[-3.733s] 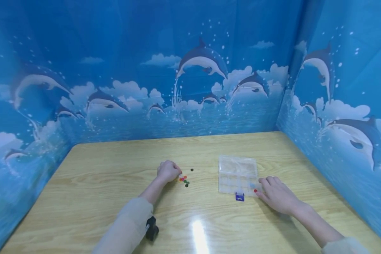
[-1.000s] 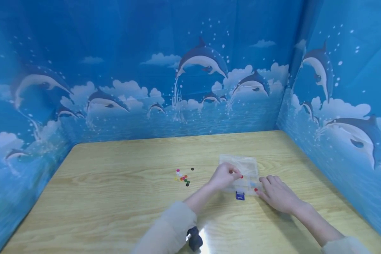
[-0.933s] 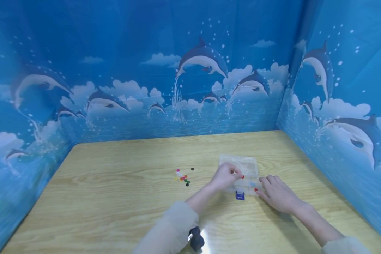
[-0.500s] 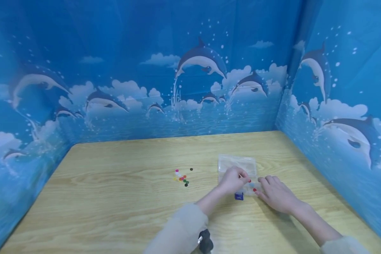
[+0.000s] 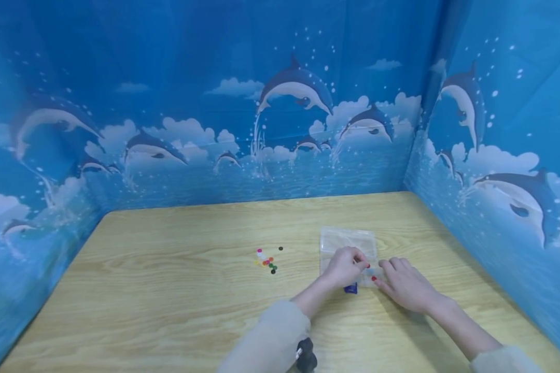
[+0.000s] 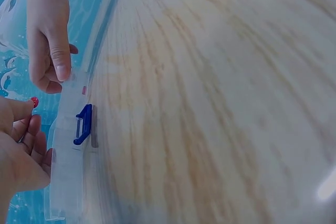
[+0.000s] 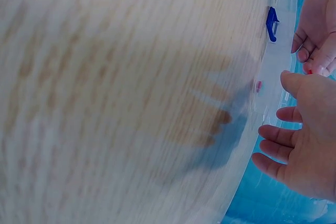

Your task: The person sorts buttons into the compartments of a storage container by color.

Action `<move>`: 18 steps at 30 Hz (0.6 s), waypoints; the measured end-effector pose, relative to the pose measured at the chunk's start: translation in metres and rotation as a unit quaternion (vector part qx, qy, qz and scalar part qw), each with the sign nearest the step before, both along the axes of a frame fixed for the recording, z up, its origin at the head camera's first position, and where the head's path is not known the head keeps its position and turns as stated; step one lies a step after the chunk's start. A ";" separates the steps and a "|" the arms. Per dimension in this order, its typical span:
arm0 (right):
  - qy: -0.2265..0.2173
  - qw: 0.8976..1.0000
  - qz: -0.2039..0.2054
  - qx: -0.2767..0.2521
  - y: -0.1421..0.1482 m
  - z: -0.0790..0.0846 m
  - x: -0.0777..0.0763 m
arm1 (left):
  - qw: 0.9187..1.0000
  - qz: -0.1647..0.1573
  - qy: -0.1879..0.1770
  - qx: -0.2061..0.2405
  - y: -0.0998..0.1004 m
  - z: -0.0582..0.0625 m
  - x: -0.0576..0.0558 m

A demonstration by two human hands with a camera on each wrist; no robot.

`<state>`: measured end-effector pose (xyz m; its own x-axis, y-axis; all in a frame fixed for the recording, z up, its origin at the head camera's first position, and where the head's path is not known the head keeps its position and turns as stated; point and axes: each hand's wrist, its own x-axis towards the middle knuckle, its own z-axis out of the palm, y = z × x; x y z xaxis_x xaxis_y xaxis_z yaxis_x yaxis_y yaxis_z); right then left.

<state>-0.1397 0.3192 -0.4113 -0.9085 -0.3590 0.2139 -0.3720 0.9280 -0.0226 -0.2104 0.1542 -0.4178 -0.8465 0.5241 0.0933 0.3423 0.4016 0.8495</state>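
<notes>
My left hand (image 5: 343, 268) is over the clear plastic compartment box (image 5: 347, 238) and pinches a small red button (image 6: 34, 102) between thumb and fingertips. At the box's right side lies my right hand (image 5: 408, 290), fingers loosely extended, with the thumb by the front right corner. Another red button (image 5: 374, 278) shows inside the box there, and something pale blue (image 5: 371, 271) sits just behind it. A blue latch (image 6: 84, 124) hangs on the box's front edge. My left hand hides part of the compartments.
Several small loose buttons (image 5: 267, 262) in pink, white, yellow, orange, green and black lie left of the box on the wooden table (image 5: 168, 290). One dark button (image 5: 281, 248) is apart from them. A dolphin-print curtain (image 5: 205, 103) rises behind the table and along its sides.
My left hand went from the loose buttons to the box with a red button, then slid a little further right and nearer over the compartments. The right hand stayed at the box.
</notes>
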 end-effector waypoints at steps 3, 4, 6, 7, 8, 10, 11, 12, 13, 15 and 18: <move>-0.005 1.000 -0.001 -0.001 0.000 0.001 0.000 | 1.000 -0.001 0.007 -0.002 0.003 0.000 -0.001; -0.007 1.000 -0.002 -0.002 0.000 0.002 0.000 | 1.000 0.000 0.012 -0.006 0.004 -0.001 -0.001; -0.009 1.000 -0.003 -0.003 0.000 0.002 0.000 | 0.999 0.006 0.024 -0.022 0.007 -0.001 0.000; -0.011 1.000 -0.003 -0.003 0.000 0.002 0.000 | 0.999 0.010 0.032 -0.031 0.009 -0.002 0.000; -0.011 1.000 -0.004 -0.003 0.000 0.001 0.000 | 0.998 0.014 0.039 -0.042 0.010 -0.003 0.000; -0.009 1.000 -0.002 -0.004 0.001 0.000 -0.001 | 0.996 0.022 0.054 -0.063 0.012 -0.004 0.001; -0.007 1.000 -0.001 -0.003 0.002 0.000 -0.001 | 0.995 0.024 0.061 -0.071 0.013 -0.004 0.001; -0.007 1.000 -0.001 -0.002 0.002 -0.001 -0.001 | 0.995 0.026 0.064 -0.076 0.014 -0.004 0.002; -0.006 1.000 0.000 -0.002 0.002 -0.001 -0.001 | 0.994 0.028 0.068 -0.082 0.014 -0.004 0.002; -0.004 1.000 0.000 -0.002 0.003 -0.002 -0.002 | 0.992 0.032 0.075 -0.092 0.015 -0.003 0.003; -0.005 1.000 -0.002 -0.001 0.003 -0.002 -0.002 | 0.991 0.037 0.077 -0.105 0.016 -0.003 0.003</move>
<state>-0.1414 0.3222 -0.4132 -0.9119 -0.3550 0.2061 -0.3680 0.9294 -0.0273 -0.2075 0.1703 -0.4207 -0.8677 0.4827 0.1188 0.4237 0.5930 0.6847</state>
